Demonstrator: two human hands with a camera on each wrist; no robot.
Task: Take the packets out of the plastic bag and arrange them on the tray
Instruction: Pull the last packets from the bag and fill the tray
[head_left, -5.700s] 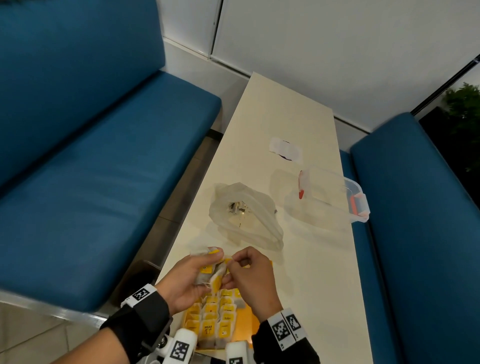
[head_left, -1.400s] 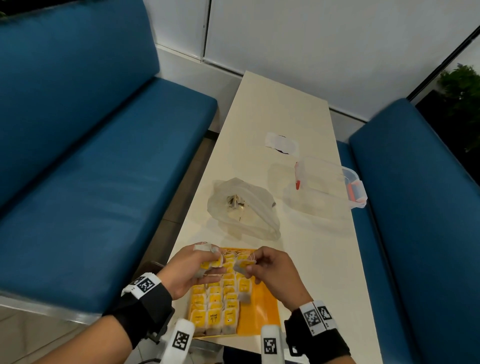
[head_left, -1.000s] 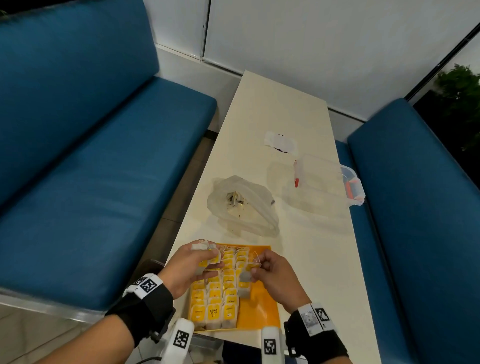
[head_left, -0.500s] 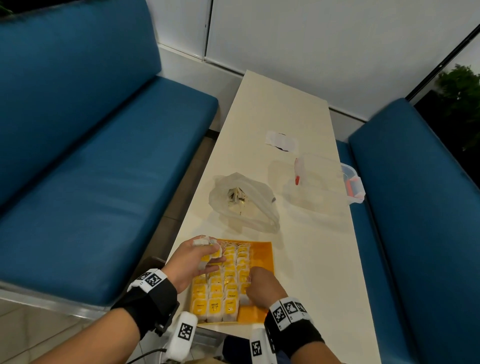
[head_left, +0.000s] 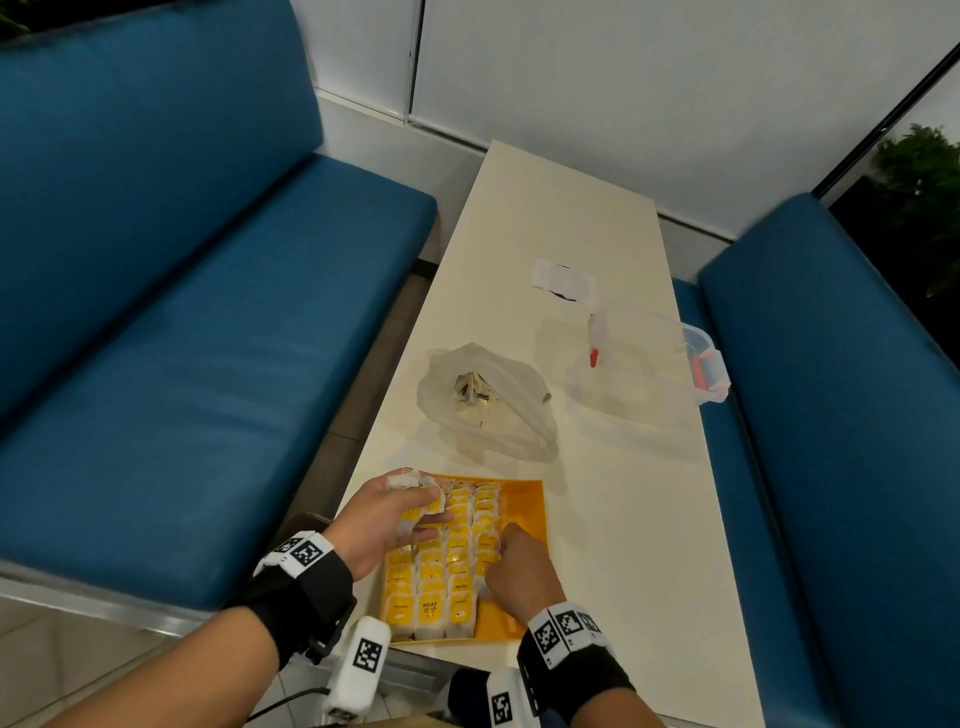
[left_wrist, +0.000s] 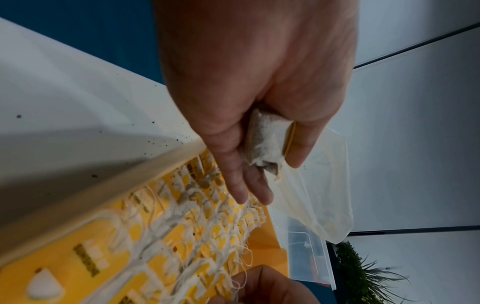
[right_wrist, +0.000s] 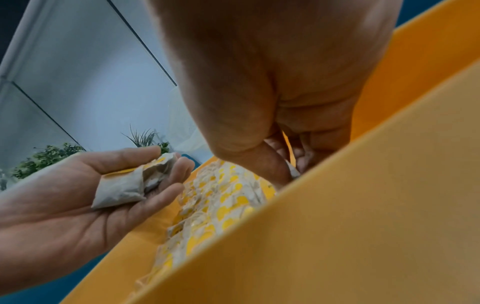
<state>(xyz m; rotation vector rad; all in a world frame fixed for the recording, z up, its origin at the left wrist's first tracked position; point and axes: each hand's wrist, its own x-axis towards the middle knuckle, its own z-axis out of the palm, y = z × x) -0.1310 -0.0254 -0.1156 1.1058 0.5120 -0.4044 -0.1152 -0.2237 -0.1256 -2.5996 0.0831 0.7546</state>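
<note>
An orange tray (head_left: 525, 501) lies at the near end of the table, with several rows of yellow-and-white packets (head_left: 447, 566) in it. My left hand (head_left: 382, 522) hovers over the tray's far-left corner and holds a small stack of packets (head_left: 410, 480), seen in its palm in the left wrist view (left_wrist: 267, 139) and the right wrist view (right_wrist: 122, 186). My right hand (head_left: 514, 569) is down in the tray beside the right column, thumb and fingers pinching a packet (right_wrist: 292, 172). The crumpled plastic bag (head_left: 491, 402) lies just beyond the tray.
A clear lidded container (head_left: 649, 364) with red clips stands at the table's right edge. A white slip of paper (head_left: 561, 275) lies farther back. Blue benches run along the left (head_left: 208, 338) and right (head_left: 831, 415) of the narrow table.
My right hand drew a packet from the stack in my left hand and lowered it into the tray beside the right column. The left hand stayed over the far-left corner.
</note>
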